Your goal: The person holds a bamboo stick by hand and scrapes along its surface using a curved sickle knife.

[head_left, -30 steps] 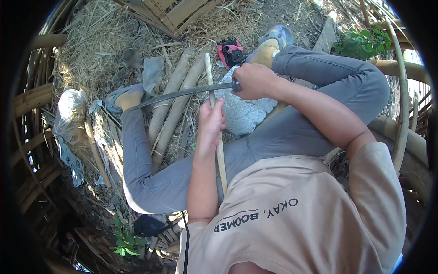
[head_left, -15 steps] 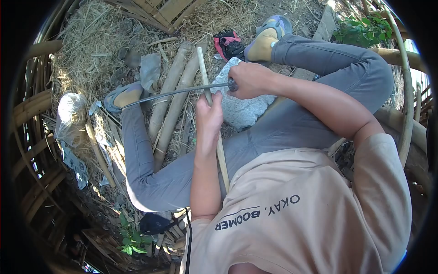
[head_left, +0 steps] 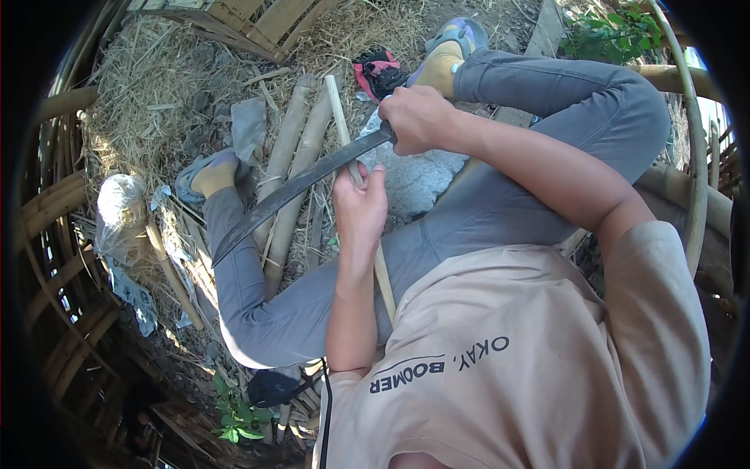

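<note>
My right hand (head_left: 419,119) is wrapped round the handle of a machete (head_left: 301,181). Its long dark blade slants down to the left, with the flat side showing and the tip over my left shin. In my left hand (head_left: 361,205), thumb up, is a slim pale bamboo strip (head_left: 338,109). The strip runs from above the blade, through the fist and down along the forearm to my lap. The blade crosses it just above my left fingers. Behind my right hand lies a pale grey stone (head_left: 426,181), partly covered by the hand and blade.
Two bamboo poles (head_left: 283,160) lie on straw-strewn ground between my legs. A slatted wooden crate (head_left: 266,27) stands at the top. A red and black bundle (head_left: 378,74) rests near my right foot. A stuffed clear plastic bag (head_left: 119,211) sits left, beside bamboo fencing (head_left: 58,191).
The machete has turned from nearly edge-on to showing its flat side, and its tip has swung lower. My right hand has risen slightly; my left hand still grips the strip.
</note>
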### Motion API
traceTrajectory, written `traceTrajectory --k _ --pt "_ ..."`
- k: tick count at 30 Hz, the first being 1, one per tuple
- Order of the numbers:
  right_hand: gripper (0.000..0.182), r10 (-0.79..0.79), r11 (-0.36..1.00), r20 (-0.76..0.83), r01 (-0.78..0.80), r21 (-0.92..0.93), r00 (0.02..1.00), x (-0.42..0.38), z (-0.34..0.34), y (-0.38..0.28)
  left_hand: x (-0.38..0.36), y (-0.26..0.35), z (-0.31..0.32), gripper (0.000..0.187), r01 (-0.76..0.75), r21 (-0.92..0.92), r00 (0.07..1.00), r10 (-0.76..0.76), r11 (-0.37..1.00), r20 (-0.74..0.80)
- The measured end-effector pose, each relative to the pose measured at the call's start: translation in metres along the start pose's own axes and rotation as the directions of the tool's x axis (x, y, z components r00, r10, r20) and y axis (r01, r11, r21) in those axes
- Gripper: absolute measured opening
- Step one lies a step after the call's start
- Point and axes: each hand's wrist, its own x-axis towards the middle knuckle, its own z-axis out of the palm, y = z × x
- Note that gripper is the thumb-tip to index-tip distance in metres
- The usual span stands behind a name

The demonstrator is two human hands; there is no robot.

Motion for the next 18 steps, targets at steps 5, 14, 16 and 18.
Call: traceTrajectory --k 5,14,16,18 --pt "0.029 0.009 0.999 -0.119 -0.015 -0.046 0.993 0.005 -0.006 0.011 -0.003 0.001 0.001 0.017 -0.006 -0.111 1.0 0.008 0.994 0.023" --pt "0.034 0.085 0.989 -0.201 -0.107 -0.1 0.976 0.016 -0.025 0.034 -0.011 0.015 -0.002 0.015 0.057 -0.155 0.997 -0.048 0.986 0.063" --pt "0.03 0.156 0.977 -0.252 -0.186 -0.1 0.955 0.02 -0.028 0.046 -0.013 0.012 -0.004 0.016 0.004 -0.195 0.998 0.007 0.981 0.056" --pt "0.026 0.265 0.948 -0.329 -0.307 -0.081 0.906 0.025 -0.043 0.073 -0.024 0.024 -0.007 0.016 -0.003 -0.224 0.997 0.02 0.974 0.077"
